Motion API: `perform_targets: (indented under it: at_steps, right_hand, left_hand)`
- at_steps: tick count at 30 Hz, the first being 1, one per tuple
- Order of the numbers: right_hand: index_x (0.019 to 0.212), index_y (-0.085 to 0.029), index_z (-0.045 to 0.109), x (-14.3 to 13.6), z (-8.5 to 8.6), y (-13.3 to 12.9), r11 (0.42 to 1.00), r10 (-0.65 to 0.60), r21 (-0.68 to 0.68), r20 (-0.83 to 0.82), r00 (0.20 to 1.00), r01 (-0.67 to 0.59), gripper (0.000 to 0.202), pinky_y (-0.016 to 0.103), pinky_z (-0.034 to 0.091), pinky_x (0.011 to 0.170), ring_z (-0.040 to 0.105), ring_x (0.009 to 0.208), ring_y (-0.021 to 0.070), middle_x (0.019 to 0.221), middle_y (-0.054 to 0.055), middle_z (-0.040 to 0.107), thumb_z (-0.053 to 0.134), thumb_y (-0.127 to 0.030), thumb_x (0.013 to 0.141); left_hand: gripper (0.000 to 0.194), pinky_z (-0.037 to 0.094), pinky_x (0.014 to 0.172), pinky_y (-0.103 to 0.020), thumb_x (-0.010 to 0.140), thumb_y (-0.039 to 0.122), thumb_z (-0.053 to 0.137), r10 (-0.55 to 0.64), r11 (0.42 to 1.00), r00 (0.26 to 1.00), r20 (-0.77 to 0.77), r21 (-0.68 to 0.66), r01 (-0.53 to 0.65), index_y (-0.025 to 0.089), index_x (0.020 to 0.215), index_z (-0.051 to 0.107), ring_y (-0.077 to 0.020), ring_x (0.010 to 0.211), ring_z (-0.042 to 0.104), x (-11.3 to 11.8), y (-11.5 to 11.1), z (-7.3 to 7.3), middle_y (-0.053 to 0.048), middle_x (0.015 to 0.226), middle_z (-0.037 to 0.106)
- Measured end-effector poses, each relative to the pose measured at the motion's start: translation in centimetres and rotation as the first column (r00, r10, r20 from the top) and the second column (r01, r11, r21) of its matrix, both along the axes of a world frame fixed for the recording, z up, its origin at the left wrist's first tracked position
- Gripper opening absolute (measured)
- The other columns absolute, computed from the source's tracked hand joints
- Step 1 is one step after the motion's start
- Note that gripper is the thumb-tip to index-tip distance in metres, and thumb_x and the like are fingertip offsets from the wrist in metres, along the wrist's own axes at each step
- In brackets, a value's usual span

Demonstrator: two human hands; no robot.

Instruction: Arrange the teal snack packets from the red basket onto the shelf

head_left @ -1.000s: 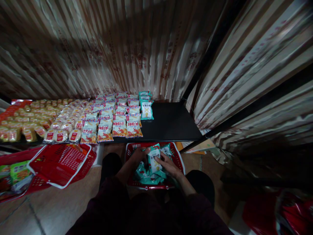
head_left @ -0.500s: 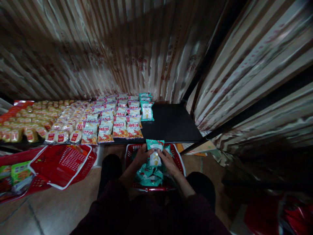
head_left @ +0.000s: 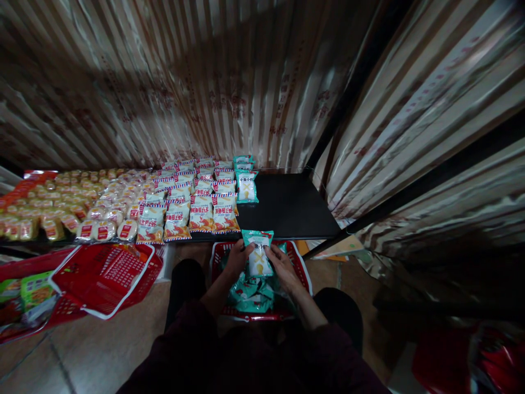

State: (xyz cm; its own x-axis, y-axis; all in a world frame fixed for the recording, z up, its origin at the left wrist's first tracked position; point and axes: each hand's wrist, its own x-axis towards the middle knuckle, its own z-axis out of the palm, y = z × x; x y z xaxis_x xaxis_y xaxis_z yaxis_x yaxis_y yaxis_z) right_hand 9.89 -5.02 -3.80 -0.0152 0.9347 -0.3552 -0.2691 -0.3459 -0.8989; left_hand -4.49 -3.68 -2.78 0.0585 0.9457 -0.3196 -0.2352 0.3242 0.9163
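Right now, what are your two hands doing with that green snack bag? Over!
Left hand and right hand gripping green bag, one each side. Bag upright over red basket. Shelf's front edge just beyond; nothing between.

Teal snack bag (head_left: 259,254) between both hands (head_left: 259,260), above a red basket (head_left: 304,268) of similar bags.

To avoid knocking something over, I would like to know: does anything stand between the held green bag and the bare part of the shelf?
No object is visible between the green bag and the bare part of the shelf; only its front edge lies there.
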Motion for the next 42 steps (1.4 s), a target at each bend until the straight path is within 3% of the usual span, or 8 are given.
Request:
perform_targets:
  at_steps: [6,10,18,22,26,29,32,42]
  right_hand:
    - [0.106,-0.026,0.066,0.3,1.3,-0.3,0.999,0.041,-0.012,-0.021,0.999,-0.042,0.051,0.036,0.053,0.079,0.067,0.097,0.0262,0.102,0.003,0.073,0.073,-0.055,0.065]
    - [0.118,-0.027,0.060,0.2,1.7,-0.5,0.998,0.068,0.005,-0.138,0.988,-0.068,0.064,0.037,0.053,0.082,0.066,0.099,0.0266,0.108,0.005,0.071,0.079,-0.046,0.060]
    - [0.123,-0.028,0.056,0.4,1.4,0.0,1.000,-0.014,0.017,-0.145,0.989,0.017,0.067,0.037,0.053,0.084,0.064,0.104,0.0255,0.112,0.006,0.069,0.080,-0.040,0.061]
    - [0.124,-0.027,0.056,0.4,1.5,0.8,0.995,-0.073,0.061,-0.134,0.988,0.082,0.066,0.036,0.054,0.081,0.066,0.099,0.0252,0.109,0.005,0.071,0.078,-0.042,0.063]
    - [0.121,-0.023,0.058,0.2,1.9,1.6,0.988,-0.131,0.069,-0.121,0.984,0.140,0.065,0.039,0.055,0.078,0.067,0.093,0.0273,0.105,0.007,0.072,0.076,-0.047,0.064]
    - [0.121,-0.022,0.059,0.1,2.4,1.9,0.978,-0.144,0.146,-0.034,0.989,0.148,0.063,0.041,0.052,0.086,0.065,0.100,0.0276,0.111,0.008,0.070,0.073,-0.049,0.066]
    - [0.125,-0.022,0.056,0.0,3.0,2.0,0.955,-0.182,0.260,0.142,0.973,0.141,0.064,0.041,0.046,0.097,0.060,0.108,0.0258,0.119,0.006,0.066,0.071,-0.047,0.068]
    - [0.132,-0.018,0.049,-0.2,3.5,1.9,0.896,-0.250,0.443,0.465,0.849,0.022,0.064,0.044,0.038,0.104,0.052,0.118,0.0273,0.129,0.012,0.057,0.060,-0.044,0.075]
  left_hand:
    - [0.036,0.045,0.062,-0.026,0.065,0.047,0.068,0.063,0.997,0.997,-0.039,-0.038,-0.065,0.015,0.081,0.062,-0.0150,0.065,0.057,0.6,0.5,0.9,-0.003,0.071,0.064]
    - [0.033,0.045,0.060,-0.025,0.066,0.045,0.066,0.103,0.994,0.993,-0.059,-0.026,-0.105,0.015,0.080,0.062,-0.0146,0.065,0.056,0.9,0.9,1.3,-0.003,0.072,0.064]
    - [0.036,0.047,0.061,-0.026,0.069,0.049,0.065,0.105,0.994,0.991,-0.083,0.038,-0.102,0.015,0.082,0.061,-0.0162,0.067,0.059,1.5,2.4,0.3,-0.004,0.074,0.066]
    - [0.042,0.050,0.074,-0.031,0.075,0.040,0.063,0.148,0.984,0.975,-0.165,0.128,-0.127,0.016,0.108,0.058,-0.0202,0.084,0.063,2.0,2.5,0.3,-0.011,0.102,0.067]
    - [0.054,0.047,0.090,-0.037,0.080,0.031,0.056,0.244,0.952,0.909,-0.338,0.264,-0.157,0.014,0.130,0.046,-0.0235,0.102,0.060,2.1,1.3,1.4,-0.018,0.128,0.054]
    - [0.046,0.035,0.106,-0.043,0.083,0.027,0.052,0.302,0.868,0.835,-0.460,0.494,-0.042,0.016,0.127,0.052,-0.0275,0.122,0.047,2.2,0.2,2.6,-0.016,0.134,0.050]
    - [0.040,0.026,0.112,-0.043,0.084,0.027,0.050,0.274,0.803,0.827,-0.491,0.590,0.085,0.018,0.122,0.058,-0.0270,0.129,0.040,2.8,-0.3,3.2,-0.013,0.137,0.048]
    - [0.053,0.025,0.113,-0.037,0.082,0.027,0.052,0.190,0.917,0.952,-0.242,0.391,-0.084,0.011,0.132,0.045,-0.0245,0.135,0.035,4.4,0.2,3.0,-0.016,0.145,0.038]
